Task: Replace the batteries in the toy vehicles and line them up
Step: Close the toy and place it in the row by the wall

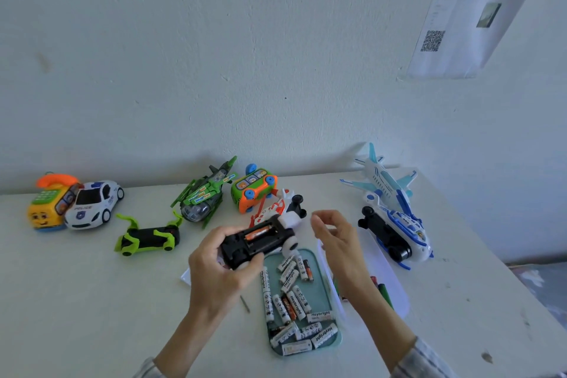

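My left hand (214,267) grips a white toy car (260,239) turned upside down, its black underside up and an orange battery showing in the open compartment. My right hand (334,233) hovers just right of the car, fingers curled and apart, with nothing visible in them. Below the car lies a teal tray (322,294) holding several white and orange batteries (291,301). Other toys stand along the back: a yellow phone car (49,205), a police car (92,204), a green-black car (147,238), a green helicopter (204,193) and an orange-green bus (253,189).
A blue-white plane (383,181) and a blue-white helicopter on its side (399,230) sit at the right. A red-white toy (276,209) lies behind the held car. A clear lid (386,273) with markers rests right of the tray. A small screwdriver (244,304) lies left of it. The wall is close behind.
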Action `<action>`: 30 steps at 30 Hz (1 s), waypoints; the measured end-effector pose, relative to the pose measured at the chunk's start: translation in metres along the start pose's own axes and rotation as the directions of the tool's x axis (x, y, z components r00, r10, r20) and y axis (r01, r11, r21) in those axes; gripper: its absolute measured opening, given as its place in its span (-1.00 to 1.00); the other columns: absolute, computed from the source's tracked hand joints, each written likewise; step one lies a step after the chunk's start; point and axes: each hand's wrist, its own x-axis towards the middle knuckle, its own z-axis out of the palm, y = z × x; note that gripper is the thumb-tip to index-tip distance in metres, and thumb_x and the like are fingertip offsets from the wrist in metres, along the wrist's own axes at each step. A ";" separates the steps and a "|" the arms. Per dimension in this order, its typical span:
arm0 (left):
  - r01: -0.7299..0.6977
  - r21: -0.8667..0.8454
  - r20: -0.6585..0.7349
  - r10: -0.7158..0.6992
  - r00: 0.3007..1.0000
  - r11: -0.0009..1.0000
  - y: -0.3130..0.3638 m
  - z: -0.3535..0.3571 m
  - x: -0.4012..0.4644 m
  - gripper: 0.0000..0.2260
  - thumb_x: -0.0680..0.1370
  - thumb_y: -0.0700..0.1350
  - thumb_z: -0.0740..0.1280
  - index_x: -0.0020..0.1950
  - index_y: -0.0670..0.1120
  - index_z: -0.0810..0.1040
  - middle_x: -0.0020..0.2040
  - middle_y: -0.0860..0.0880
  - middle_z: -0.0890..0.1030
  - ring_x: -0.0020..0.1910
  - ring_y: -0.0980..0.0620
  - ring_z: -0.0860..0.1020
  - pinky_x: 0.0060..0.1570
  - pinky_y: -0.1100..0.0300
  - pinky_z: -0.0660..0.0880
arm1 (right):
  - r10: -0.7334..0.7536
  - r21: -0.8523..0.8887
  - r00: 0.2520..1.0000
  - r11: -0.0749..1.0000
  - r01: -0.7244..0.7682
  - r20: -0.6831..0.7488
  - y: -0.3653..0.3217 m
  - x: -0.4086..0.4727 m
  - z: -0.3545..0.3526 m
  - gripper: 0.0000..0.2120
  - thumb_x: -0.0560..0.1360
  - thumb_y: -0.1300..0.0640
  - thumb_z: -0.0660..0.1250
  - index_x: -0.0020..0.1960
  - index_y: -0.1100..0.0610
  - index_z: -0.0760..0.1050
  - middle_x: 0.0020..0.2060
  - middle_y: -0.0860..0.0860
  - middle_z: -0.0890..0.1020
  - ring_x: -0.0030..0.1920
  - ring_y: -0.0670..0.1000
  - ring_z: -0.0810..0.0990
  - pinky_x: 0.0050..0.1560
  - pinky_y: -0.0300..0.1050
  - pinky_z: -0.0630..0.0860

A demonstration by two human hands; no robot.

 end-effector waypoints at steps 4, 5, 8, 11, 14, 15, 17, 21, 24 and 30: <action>0.089 -0.043 -0.050 -0.091 0.995 0.995 -0.003 -0.010 -0.003 -0.62 0.13 0.10 0.41 -0.13 -0.03 0.58 -0.21 0.14 0.64 -0.27 0.17 0.58 -0.35 0.43 0.48 | -0.066 -0.720 0.989 0.679 0.144 0.136 0.041 -0.005 0.000 -0.91 0.55 0.09 0.29 0.00 -0.04 0.56 0.21 -0.08 0.45 0.18 -0.03 0.39 0.11 -0.16 0.28; 0.104 -0.046 -0.056 -0.106 0.993 0.994 -0.005 -0.011 -0.004 -0.62 0.12 0.10 0.41 -0.13 -0.02 0.57 -0.22 0.14 0.63 -0.29 0.18 0.57 -0.40 0.41 0.48 | -0.052 -0.839 0.980 0.508 0.194 0.195 0.050 -0.006 -0.001 -0.87 0.54 0.07 0.29 0.04 -0.05 0.57 0.32 -0.04 0.35 0.30 0.03 0.29 0.23 -0.05 0.22; 0.119 -0.040 -0.055 -0.121 0.991 0.992 -0.007 -0.011 -0.008 -0.66 0.13 0.02 0.46 -0.14 -0.02 0.56 -0.24 0.18 0.63 -0.29 0.20 0.58 -0.43 0.38 0.49 | 0.065 -0.931 0.964 0.284 0.230 0.258 0.062 -0.006 0.000 -0.82 0.54 0.02 0.28 0.12 0.00 0.55 0.52 0.08 0.03 0.49 0.21 -0.03 0.42 0.27 -0.07; 0.127 -0.039 -0.021 -0.127 0.992 0.991 -0.008 -0.006 -0.010 -0.71 0.19 -0.13 0.46 -0.12 -0.09 0.57 -0.23 0.17 0.63 -0.27 0.20 0.58 -0.43 0.39 0.49 | 0.115 -0.942 0.961 0.255 0.217 0.252 0.065 -0.005 0.005 -0.79 0.54 -0.07 0.27 0.06 0.04 0.54 0.54 0.12 -0.07 0.51 0.24 -0.15 0.39 0.37 -0.25; 0.102 -0.032 0.019 -0.101 0.995 0.994 -0.008 -0.006 -0.012 -0.66 0.16 0.02 0.47 -0.12 -0.04 0.58 -0.22 0.14 0.63 -0.23 0.15 0.58 -0.41 0.38 0.50 | 0.121 -0.950 0.966 0.246 0.193 0.228 0.067 -0.005 0.008 -0.82 0.56 -0.03 0.26 0.02 0.06 0.53 0.53 0.13 0.00 0.51 0.24 -0.11 0.38 0.39 -0.26; 0.092 -0.029 0.028 -0.091 0.995 0.995 -0.008 -0.006 -0.013 -0.65 0.16 0.07 0.45 -0.12 -0.02 0.58 -0.21 0.13 0.64 -0.21 0.12 0.59 -0.35 0.38 0.51 | 0.110 -0.953 0.970 0.239 0.188 0.219 0.068 -0.005 0.008 -0.87 0.57 0.05 0.26 0.02 0.06 0.54 0.52 0.13 0.04 0.51 0.23 -0.07 0.40 0.40 -0.23; 0.087 -0.030 0.038 -0.085 0.996 0.996 -0.010 -0.005 -0.013 -0.65 0.16 0.09 0.43 -0.12 0.00 0.58 -0.18 0.11 0.64 -0.18 0.09 0.59 -0.26 0.39 0.50 | 0.099 -0.957 0.977 0.240 0.161 0.189 0.072 -0.004 0.008 -0.87 0.57 0.14 0.23 0.01 0.07 0.56 0.49 0.11 0.13 0.49 0.22 0.01 0.42 0.39 -0.17; 0.069 -0.020 0.058 -0.068 0.996 0.997 -0.012 -0.005 -0.014 -0.65 0.16 0.09 0.43 -0.11 0.00 0.58 -0.19 0.10 0.64 -0.18 0.08 0.59 -0.24 0.38 0.50 | 0.040 -0.938 0.991 0.329 0.108 0.128 0.069 -0.003 0.006 -0.79 0.58 0.06 0.16 0.02 0.06 0.56 0.42 0.07 0.28 0.44 0.14 0.16 0.44 0.28 -0.15; 0.053 -0.013 0.064 -0.052 0.997 0.999 -0.014 -0.006 -0.014 -0.65 0.17 0.08 0.44 -0.10 0.00 0.58 -0.19 0.10 0.63 -0.17 0.06 0.58 -0.24 0.32 0.53 | -0.095 -0.839 0.994 0.535 0.093 0.050 0.051 -0.002 0.000 -0.79 0.57 0.04 0.17 0.03 0.08 0.56 0.23 0.00 0.48 0.26 0.01 0.39 0.43 0.03 0.09; -0.008 0.018 0.050 0.007 0.999 1.000 -0.014 -0.007 -0.012 -0.68 0.19 0.06 0.44 -0.09 0.05 0.57 -0.17 0.12 0.61 -0.17 0.05 0.57 -0.25 0.37 0.48 | -0.145 -0.154 0.971 0.981 0.117 -0.188 -0.010 -0.005 -0.002 -0.86 0.53 0.26 0.31 -0.09 0.02 0.52 -0.26 -0.08 0.65 -0.22 -0.11 0.60 -0.21 -0.35 0.51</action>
